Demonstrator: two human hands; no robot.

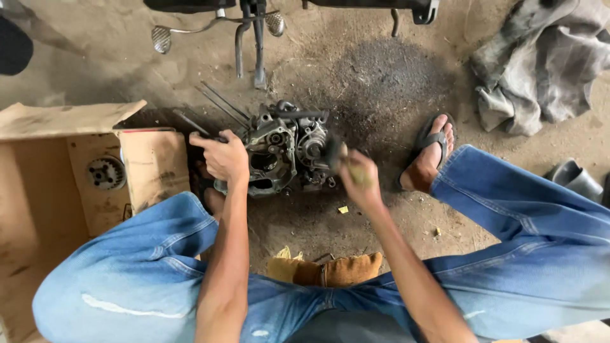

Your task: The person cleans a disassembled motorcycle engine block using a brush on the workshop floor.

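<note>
The engine case (283, 152) looks heavy, rigid and greasy; left hand (222, 157) clamps its studs (219, 108), right hand (357, 174) grips a blurred tool.

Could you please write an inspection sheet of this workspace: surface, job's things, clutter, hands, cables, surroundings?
Surface: dusty bare ground with a dark stain.
Job's things: engine case lies on the ground, long studs sticking out.
Clutter: open cardboard box holding a round gear; grey rag; brown glove.
Hands: left hand grips a stud by the case; right hand, blurred, holds a wooden-handled tool.
Cables: nothing seen.
Surroundings: motorcycle stand and footpegs above; sandalled foot.
</note>
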